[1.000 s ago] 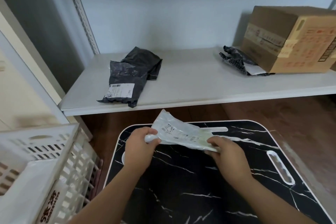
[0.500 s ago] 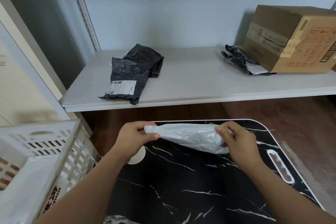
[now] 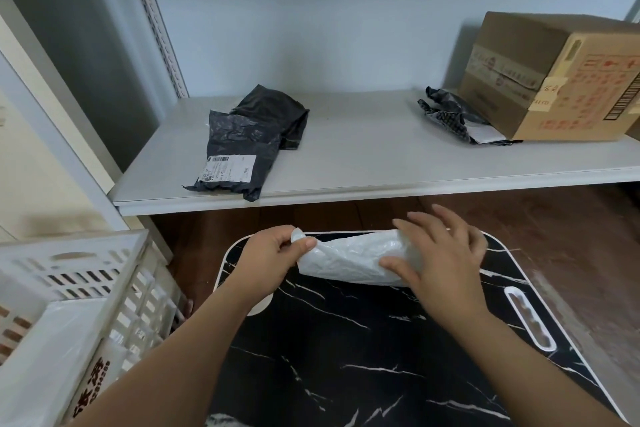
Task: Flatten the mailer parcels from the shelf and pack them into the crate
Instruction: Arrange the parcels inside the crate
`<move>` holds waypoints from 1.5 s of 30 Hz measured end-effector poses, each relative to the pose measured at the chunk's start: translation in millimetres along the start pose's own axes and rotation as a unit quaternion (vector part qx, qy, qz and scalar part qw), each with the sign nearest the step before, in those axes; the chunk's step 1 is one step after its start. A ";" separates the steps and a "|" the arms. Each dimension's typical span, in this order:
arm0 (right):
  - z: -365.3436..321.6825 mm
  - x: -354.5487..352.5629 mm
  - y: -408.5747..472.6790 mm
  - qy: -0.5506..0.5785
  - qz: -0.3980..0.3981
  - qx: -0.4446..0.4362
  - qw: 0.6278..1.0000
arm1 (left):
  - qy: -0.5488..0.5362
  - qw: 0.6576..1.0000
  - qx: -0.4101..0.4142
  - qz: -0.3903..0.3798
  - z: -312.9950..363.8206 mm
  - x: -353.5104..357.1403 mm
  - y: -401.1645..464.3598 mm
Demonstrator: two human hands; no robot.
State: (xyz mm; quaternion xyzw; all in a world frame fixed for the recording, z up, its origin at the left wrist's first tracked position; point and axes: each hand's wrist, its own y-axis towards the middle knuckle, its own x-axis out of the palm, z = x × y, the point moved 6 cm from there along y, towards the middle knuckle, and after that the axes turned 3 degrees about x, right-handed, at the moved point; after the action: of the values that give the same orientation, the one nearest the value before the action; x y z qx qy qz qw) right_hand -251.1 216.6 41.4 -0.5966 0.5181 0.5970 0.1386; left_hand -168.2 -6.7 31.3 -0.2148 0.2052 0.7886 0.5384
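A crumpled white mailer point(image 3: 349, 258) lies at the far end of the black marble-patterned board point(image 3: 363, 340). My left hand point(image 3: 273, 258) pinches its left corner between thumb and fingers. My right hand point(image 3: 440, 260) lies flat over its right part, fingers spread, thumb against the near edge. A black mailer with a white label point(image 3: 242, 146) rests on the grey shelf point(image 3: 363, 163) at the left. Another black mailer point(image 3: 450, 118) is crumpled beside the cardboard box. The white slotted crate point(image 3: 86, 274) stands at the lower left with white mailers inside.
A large cardboard box point(image 3: 554, 76) sits on the shelf's right end. A perforated shelf upright point(image 3: 152, 17) rises at the back left. Brown floor shows under the shelf and to the right of the board. The board has a handle slot point(image 3: 528, 319) on its right side.
The mailer turned over so its printed side no longer shows and moved to the board's far end. My right hand went from gripping its right end to lying flat on it.
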 end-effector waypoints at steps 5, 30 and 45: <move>-20.9 7.6 0.9 0.062 0.012 -0.083 0.995 | -0.033 0.999 0.017 -0.015 11.8 8.7 1.4; -66.9 8.8 2.2 0.179 -0.062 -0.124 0.974 | 0.114 0.993 0.013 -0.005 4.6 2.9 -9.9; -91.8 -6.6 5.3 0.240 0.005 -0.168 0.956 | 0.302 0.925 0.193 0.127 24.4 -4.4 -17.3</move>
State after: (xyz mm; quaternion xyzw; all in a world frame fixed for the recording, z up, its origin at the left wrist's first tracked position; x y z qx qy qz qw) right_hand -201.4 145.4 72.3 -0.7343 0.4317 0.5152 -0.0948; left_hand -153.4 9.3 52.3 -0.3073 0.5319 0.6930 0.3775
